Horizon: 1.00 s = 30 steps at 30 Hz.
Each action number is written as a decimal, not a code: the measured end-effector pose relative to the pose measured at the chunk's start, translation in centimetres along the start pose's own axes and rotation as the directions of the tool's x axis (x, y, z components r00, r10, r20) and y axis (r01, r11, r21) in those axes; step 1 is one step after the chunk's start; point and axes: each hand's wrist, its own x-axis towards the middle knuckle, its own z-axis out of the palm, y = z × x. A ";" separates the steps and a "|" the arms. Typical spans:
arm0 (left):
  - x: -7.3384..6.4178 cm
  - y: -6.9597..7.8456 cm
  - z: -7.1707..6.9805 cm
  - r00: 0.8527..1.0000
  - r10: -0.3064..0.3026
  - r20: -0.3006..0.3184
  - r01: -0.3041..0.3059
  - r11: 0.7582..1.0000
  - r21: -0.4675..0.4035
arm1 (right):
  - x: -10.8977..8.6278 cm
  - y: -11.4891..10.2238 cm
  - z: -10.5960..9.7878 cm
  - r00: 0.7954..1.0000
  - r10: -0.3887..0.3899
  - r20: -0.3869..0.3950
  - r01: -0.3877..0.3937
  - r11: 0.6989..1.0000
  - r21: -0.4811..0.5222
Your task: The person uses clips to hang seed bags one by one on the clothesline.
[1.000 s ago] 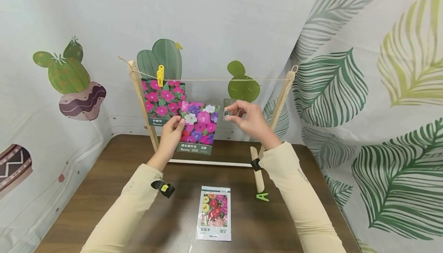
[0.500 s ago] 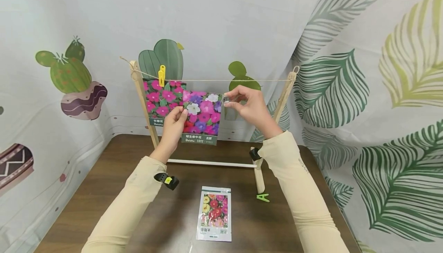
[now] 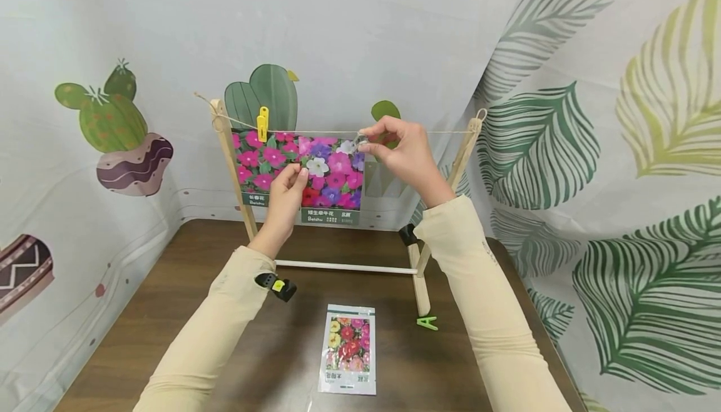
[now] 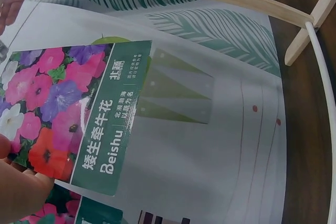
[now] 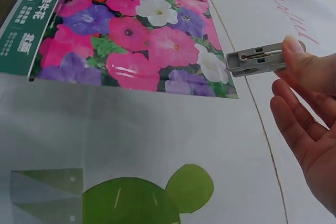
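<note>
My left hand (image 3: 288,196) pinches the left edge of a seed packet (image 3: 333,180) printed with pink, purple and white flowers. The packet hangs upright, its top edge just below the string (image 3: 428,131). Between thumb and fingers, my right hand (image 3: 407,152) pinches a grey clothespin (image 5: 256,60). In the right wrist view the clothespin's tip is at the packet's top corner, near the string; whether it bites on either cannot be told. Partly behind the held packet, another flower seed packet (image 3: 262,158) hangs from the string by a yellow clothespin (image 3: 263,124).
The string runs between two wooden posts (image 3: 465,155) joined low down by a white rod (image 3: 346,267). A white seed packet (image 3: 347,349) lies on the brown table (image 3: 225,337). A green clothespin (image 3: 427,323) lies near the right post's foot. A patterned cloth (image 3: 360,36) hangs behind.
Both hands have risen, bringing the held packet up and slightly right to the string. The grey clothespin has moved up with my right hand to the packet's top right corner.
</note>
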 end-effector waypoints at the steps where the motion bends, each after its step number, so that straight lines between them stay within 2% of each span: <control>1: 0.0 0.1 0.0 1.000 0.002 -0.002 -0.002 1.000 0.000 | 0.2 -0.1 0.0 1.000 -0.003 -0.002 0.003 1.000 0.003; 13: 0.5 0.7 0.2 1.000 0.017 -0.018 -0.017 1.000 -0.004 | 2.3 -1.1 0.5 0.999 0.004 -0.045 -0.002 0.999 0.042; 19: 0.7 0.6 0.1 0.999 0.025 -0.025 -0.025 1.000 -0.005 | 3.3 -1.5 0.8 0.999 0.004 -0.054 -0.004 1.000 0.016; 23: 0.6 0.7 0.1 0.999 0.023 -0.026 -0.023 1.000 -0.003 | 3.9 -1.7 1.0 0.999 0.022 -0.042 -0.024 0.999 -0.034; 30: 0.5 0.9 0.1 1.000 0.017 -0.023 -0.017 1.000 -0.008 | 4.8 -1.6 1.6 0.994 0.112 0.005 -0.111 0.985 -0.135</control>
